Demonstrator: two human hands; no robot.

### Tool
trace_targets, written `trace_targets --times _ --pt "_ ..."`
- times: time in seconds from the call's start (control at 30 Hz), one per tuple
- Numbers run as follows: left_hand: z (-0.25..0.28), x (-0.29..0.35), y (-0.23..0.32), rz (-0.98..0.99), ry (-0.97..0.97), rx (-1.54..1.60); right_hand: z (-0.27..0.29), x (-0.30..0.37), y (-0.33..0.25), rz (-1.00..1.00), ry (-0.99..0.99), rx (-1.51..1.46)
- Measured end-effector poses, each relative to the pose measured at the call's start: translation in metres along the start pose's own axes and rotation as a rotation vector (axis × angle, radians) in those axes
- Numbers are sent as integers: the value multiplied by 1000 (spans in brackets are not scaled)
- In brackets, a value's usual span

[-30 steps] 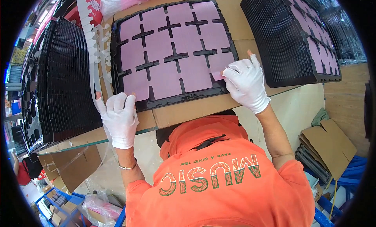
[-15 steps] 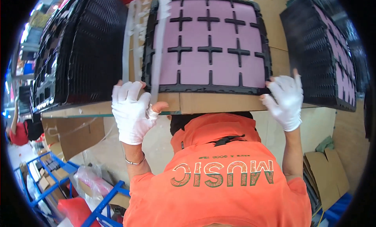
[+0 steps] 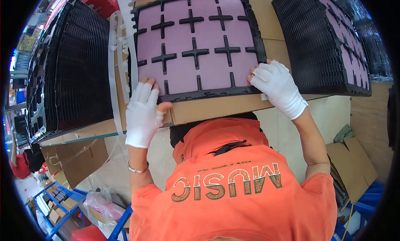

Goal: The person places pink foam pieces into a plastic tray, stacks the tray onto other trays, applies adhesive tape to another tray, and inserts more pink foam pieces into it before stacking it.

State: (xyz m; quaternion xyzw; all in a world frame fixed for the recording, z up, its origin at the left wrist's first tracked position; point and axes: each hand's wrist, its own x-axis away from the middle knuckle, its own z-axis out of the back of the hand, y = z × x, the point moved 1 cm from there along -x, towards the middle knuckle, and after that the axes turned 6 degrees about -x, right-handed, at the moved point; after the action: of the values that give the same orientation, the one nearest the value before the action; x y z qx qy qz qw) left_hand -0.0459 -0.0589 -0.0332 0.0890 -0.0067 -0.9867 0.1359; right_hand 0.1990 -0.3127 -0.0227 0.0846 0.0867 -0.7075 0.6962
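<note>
A black plastic tray (image 3: 208,92) lies in front of me on cardboard. Mauve sheets (image 3: 216,28) show between its cross-shaped black dividers. Both my hands wear white gloves with some bare fingertips. My left hand (image 3: 143,110) lies at the tray's near left corner, fingers stretched forward over the rim and thumb apart. At the near right corner, my right hand (image 3: 278,87) has its fingers bent over the rim; its thumb is hard to make out.
Tall stacks of black trays stand to the left (image 3: 79,66) and right (image 3: 312,45). White strips (image 3: 114,70) run along the left side. A red box (image 3: 102,3) sits far left. Below are blue racks (image 3: 62,207) and folded cardboard (image 3: 352,168). Another person is at the far left.
The whole view has shifted, so tray and stacks appear farther left and tilted. My left fingers reach farther over the tray's corner; my right fingers have bent over its rim.
</note>
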Motion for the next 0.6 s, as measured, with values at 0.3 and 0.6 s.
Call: trace_targets --times 0.3,0.6 --pt "14 -15 1 -66 104 -55 11 -10 6 -35 -5 -101" --pt "19 -145 -5 -32 352 155 7 -103 95 -234 515 4"
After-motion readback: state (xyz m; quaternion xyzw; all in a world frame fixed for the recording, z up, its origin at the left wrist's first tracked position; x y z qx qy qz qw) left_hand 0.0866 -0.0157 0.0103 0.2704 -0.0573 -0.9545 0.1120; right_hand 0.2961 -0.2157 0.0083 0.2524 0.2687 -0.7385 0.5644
